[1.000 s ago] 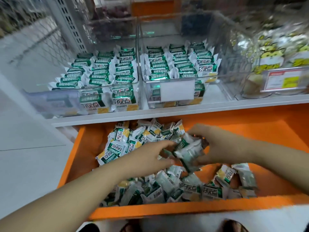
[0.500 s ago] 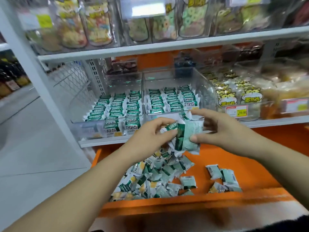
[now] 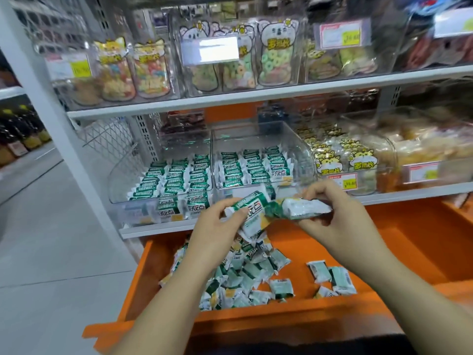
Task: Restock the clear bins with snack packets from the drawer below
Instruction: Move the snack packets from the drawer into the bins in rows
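Note:
Between my hands is a small stack of green and white snack packets, held just in front of the shelf edge. My left hand pinches the stack's left end and my right hand grips its right end. Behind them two clear bins stand side by side, the left clear bin and the right clear bin, both holding rows of the same packets. Below, the open orange drawer holds a loose pile of packets at its left and a few strays near the middle.
Clear bins of bagged snacks with yellow labels fill the shelf to the right. The upper shelf carries bags of ring sweets behind price tags. A white upright post and grey floor lie to the left.
Both hands have lifted a handful of packets out of the drawer up to the front of the bins. My view has risen from the drawer to the shelves.

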The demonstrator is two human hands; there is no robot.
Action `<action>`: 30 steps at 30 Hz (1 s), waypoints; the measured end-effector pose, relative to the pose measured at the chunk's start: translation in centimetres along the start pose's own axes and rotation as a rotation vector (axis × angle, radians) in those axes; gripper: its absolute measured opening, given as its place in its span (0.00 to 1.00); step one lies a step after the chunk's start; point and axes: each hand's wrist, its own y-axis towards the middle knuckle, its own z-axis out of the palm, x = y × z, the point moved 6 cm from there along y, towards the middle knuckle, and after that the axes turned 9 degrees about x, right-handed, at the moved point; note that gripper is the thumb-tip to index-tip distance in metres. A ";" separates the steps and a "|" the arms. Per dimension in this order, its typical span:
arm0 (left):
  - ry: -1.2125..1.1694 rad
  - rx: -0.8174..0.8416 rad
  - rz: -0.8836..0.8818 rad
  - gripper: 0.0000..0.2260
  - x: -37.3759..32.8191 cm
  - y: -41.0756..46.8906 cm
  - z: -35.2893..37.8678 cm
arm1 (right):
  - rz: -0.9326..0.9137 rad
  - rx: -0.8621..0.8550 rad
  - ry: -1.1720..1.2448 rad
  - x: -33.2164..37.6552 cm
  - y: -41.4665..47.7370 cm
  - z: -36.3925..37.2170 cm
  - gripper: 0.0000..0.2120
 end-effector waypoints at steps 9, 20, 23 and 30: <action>-0.391 0.042 -0.174 0.06 2.8 -0.1 0.2 | -0.146 0.179 -0.198 -1.5 0.1 4.4 0.25; -0.260 0.127 -0.100 0.06 2.7 0.5 0.7 | 0.039 0.070 -0.007 -2.2 1.1 5.1 0.17; -0.222 0.135 -0.093 0.06 2.3 0.5 0.8 | -0.005 0.078 -0.117 -2.7 1.5 5.1 0.17; -0.196 0.084 -0.139 0.08 3.2 1.1 -0.2 | -0.342 0.182 -0.354 -0.3 1.0 5.7 0.19</action>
